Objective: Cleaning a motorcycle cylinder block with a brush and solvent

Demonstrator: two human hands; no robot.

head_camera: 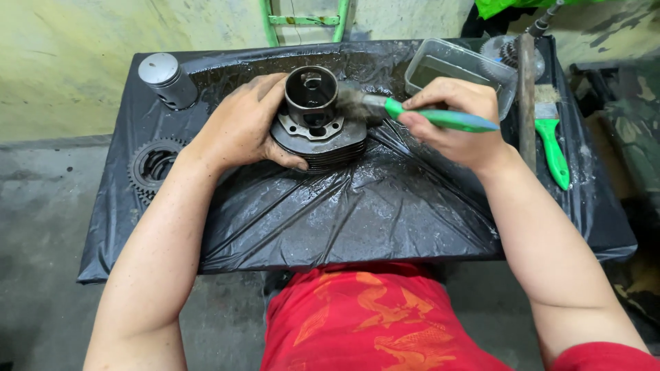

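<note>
Head view only. Left hand [240, 127] was wrapped around the left side of a finned engine cylinder [316, 127], grip clenched on it, thumb low against the fins, fingers up by the sleeve. Hand was grimy. Cylinder sat upright near the middle-rear of the counter [357, 220], bore facing up, wet and dark.

Right hand [454, 120] was grasping a green-handled brush [440, 118], grip closed around the handle, fingers on top, thumb underneath. Bristles [354, 103] were touching the right side of the cylinder's upper sleeve. Handle ran out to the right past the knuckles, blue at the tip.

Counter was covered with black plastic sheeting [309, 213], creased and shiny with liquid.

Around it:
- Silver piston [167, 80] at the rear-left corner, tilted, well apart from the left hand.
- Toothed sprocket [152, 165] at the left edge, just beside the left wrist.
- Clear plastic tub [454, 69] holding dark liquid at the rear right, just behind the right hand.
- Gear assembly [512, 51] behind the tub, partly hidden.
- Long brown bar [526, 103] lying front to back, right of the right hand; couldn't tell wood or rusty metal.
- Second brush [550, 137] with a green handle lying further right, near the counter edge.

Person wore a red shirt [371, 323] with orange print. Bare concrete floor [41, 206] to the left.
</note>
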